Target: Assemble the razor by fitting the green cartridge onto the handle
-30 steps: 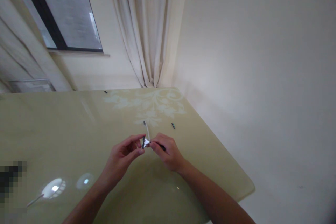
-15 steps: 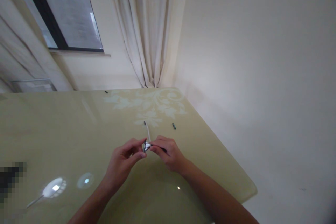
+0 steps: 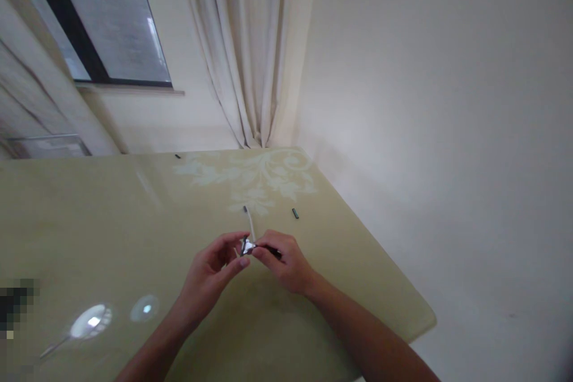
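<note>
The right hand grips a small silver-and-black razor-like tool near its middle, probably to steady it above the glossy pale-green table. The left hand curves around its end; whether it pinches, I cannot tell. Beige fabric curtains hang behind.

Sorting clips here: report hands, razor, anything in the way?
Right hand holding razor by handle. Left hand at razor's head, grip unclear. Toothbrush just beyond, apparently not obstructing.

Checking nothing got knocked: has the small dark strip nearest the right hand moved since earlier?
No; the strip keeps its place relative to the flower pattern.
</note>
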`<state>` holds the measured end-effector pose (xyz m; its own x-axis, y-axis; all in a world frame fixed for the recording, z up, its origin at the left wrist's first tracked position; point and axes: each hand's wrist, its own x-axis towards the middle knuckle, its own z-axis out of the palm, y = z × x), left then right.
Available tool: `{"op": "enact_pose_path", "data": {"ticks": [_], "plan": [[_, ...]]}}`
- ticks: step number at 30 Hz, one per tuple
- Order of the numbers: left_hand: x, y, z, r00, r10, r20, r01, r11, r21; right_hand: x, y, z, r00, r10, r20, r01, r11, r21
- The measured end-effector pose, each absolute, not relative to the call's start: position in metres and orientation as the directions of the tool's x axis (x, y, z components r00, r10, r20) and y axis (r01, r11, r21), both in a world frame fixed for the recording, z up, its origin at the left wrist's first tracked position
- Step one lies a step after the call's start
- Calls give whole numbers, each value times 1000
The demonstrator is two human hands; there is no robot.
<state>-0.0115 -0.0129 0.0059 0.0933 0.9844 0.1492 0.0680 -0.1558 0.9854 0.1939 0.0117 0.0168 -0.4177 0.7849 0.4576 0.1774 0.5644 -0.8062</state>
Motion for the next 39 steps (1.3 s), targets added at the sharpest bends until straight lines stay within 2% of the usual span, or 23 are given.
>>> {"op": "enact_pose_path", "data": {"ticks": [5,8,10,12,16,19,22,24,28,31,33,37,39], "plan": [[-18,-9,5,84,978,193,115,-201,973,195,15,21,-448,769,456,183,578,-795],[-17,-5,0,85,961,264,254,-277,927,209,32,21,-320,851,417,193,489,-850],[-12,-3,-8,123,934,336,410,-356,839,228,51,17,-150,926,347,174,370,-913],[-4,-1,-20,215,891,401,562,-448,695,252,72,11,-5,950,311,228,304,-925],[6,0,-44,416,830,372,737,-548,396,293,101,-3,166,940,297,519,173,-837],[2,-2,-49,470,821,325,757,-564,330,303,107,-11,216,939,266,652,64,-755],[-4,-5,-44,429,836,342,778,-534,331,301,109,-18,260,934,247,737,-26,-676],[-3,-7,-36,352,878,325,830,-454,325,297,111,-21,290,923,251,763,-65,-643],[10,-6,-21,181,972,149,954,-211,213,288,116,-26,306,914,264,795,-93,-600],[17,-2,-16,164,983,78,978,-172,121,284,117,-27,321,909,266,812,-120,-571],[16,0,-14,145,986,79,981,-153,116,283,116,-25,333,903,272,821,-135,-555],[11,3,-11,62,994,91,981,-78,179,277,107,-14,309,861,405,825,-31,-564],[17,4,-6,54,985,161,973,-88,215,266,99,-8,244,870,429,757,106,-644]]}}
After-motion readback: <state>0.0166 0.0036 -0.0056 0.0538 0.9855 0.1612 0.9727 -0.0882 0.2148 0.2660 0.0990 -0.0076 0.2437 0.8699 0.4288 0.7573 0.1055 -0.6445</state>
